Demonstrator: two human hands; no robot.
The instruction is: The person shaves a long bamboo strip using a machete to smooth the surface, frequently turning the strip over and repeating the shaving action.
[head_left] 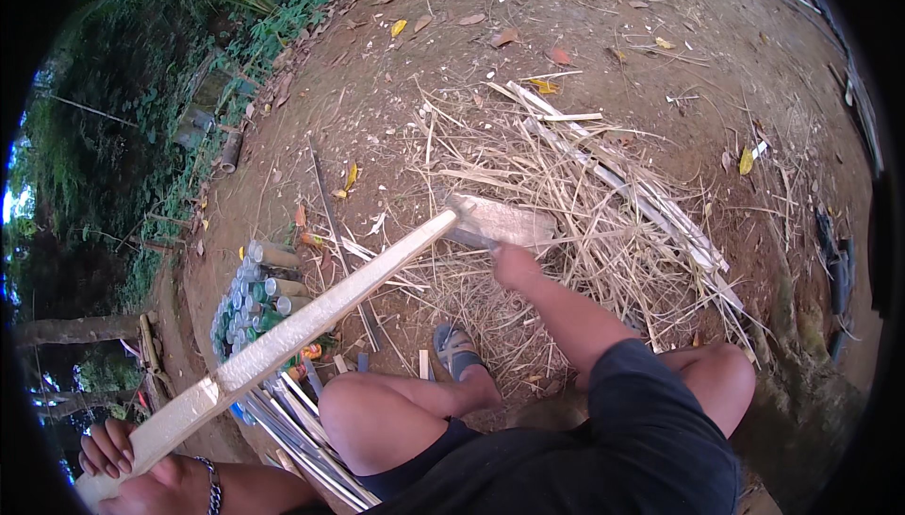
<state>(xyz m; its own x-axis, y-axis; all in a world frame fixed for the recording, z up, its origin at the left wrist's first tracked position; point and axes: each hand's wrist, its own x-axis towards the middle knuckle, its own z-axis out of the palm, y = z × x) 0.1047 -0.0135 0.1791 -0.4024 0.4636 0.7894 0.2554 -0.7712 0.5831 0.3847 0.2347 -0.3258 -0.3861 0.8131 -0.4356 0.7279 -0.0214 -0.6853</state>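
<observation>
A long pale split-bamboo slat [311, 322] runs from the lower left up to the middle of the view. My left hand [132, 468] is closed around its near end, fingers curled over the edge. My right hand [517, 268] grips a knife, its dark blade [469, 238] lying close against the slat's far end; the handle is hidden in my fist. Beneath that end lies a flat light wooden block [509, 221] on the ground, among thin shavings [594, 260].
Several bottles [259, 298] are stacked left of my knee, with long bamboo strips [311, 444] beside my left leg. Split bamboo lengths [650, 199] lie beyond the shavings to the right. A narrow dark strip [344, 241] lies on the soil. Green plants [179, 128] border the far left.
</observation>
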